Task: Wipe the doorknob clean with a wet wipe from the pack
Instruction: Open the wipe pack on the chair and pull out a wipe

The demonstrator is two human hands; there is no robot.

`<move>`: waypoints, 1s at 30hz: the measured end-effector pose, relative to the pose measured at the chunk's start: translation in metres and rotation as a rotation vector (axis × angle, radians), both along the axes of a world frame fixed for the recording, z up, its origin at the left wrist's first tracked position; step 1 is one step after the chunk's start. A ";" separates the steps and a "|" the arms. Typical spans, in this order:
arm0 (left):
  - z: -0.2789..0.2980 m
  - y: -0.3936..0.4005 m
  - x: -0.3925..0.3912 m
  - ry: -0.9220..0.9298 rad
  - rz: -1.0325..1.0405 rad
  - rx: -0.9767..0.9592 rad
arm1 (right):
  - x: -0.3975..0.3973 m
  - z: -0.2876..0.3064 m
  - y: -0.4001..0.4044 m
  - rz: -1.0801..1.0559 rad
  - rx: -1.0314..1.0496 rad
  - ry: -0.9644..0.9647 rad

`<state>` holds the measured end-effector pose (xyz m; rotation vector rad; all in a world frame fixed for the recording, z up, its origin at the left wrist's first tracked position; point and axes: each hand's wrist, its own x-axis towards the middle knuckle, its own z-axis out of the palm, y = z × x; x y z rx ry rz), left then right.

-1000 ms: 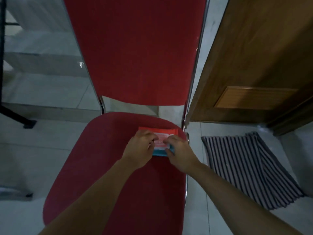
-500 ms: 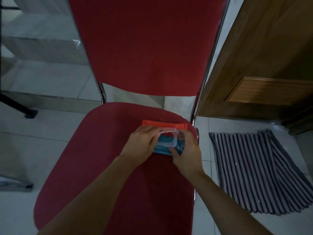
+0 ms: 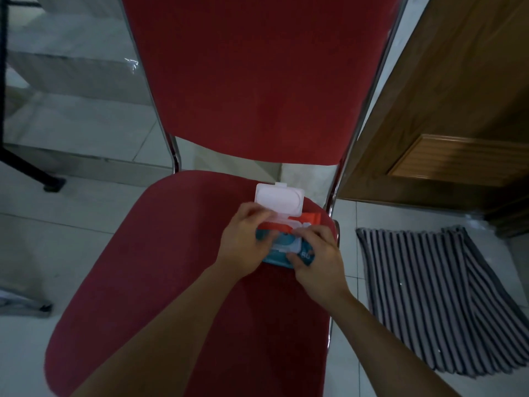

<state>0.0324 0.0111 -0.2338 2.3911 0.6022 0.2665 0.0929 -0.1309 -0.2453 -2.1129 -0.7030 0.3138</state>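
A pack of wet wipes (image 3: 307, 257), teal and orange, lies on the seat of a red chair (image 3: 177, 282). Its white plastic lid (image 3: 279, 200) stands flipped open toward the chair back. My left hand (image 3: 246, 245) holds the pack's left side, fingers at the lid hinge. My right hand (image 3: 319, 257) grips the pack's right end, with thumb and fingers at the opening. No wipe shows outside the pack. The doorknob is out of view.
A wooden door (image 3: 446, 104) stands open at the right, with a striped mat (image 3: 435, 296) on the tiled floor below it. A black stand leg (image 3: 31, 167) crosses the floor at the left. Steps rise behind the chair.
The white lid has swung from shut to fully open, pointing away from me. Both hands stay on the pack. The camera has moved closer.
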 end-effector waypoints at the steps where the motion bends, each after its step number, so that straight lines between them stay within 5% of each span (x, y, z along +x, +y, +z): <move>1: -0.001 -0.003 0.000 0.019 -0.039 0.024 | 0.000 0.000 0.000 -0.002 0.011 0.004; 13: 0.004 -0.015 0.011 0.091 0.079 0.045 | 0.000 0.005 0.000 -0.006 0.013 0.058; 18: 0.009 0.003 0.010 -0.025 0.141 -0.074 | 0.003 0.009 -0.001 0.022 -0.009 0.070; 25: 0.009 0.028 -0.007 0.032 -0.104 -0.002 | 0.000 0.011 0.004 0.027 -0.091 0.055; 30: 0.007 0.033 -0.009 0.069 -0.159 -0.025 | -0.005 0.018 0.024 0.038 -0.252 -0.174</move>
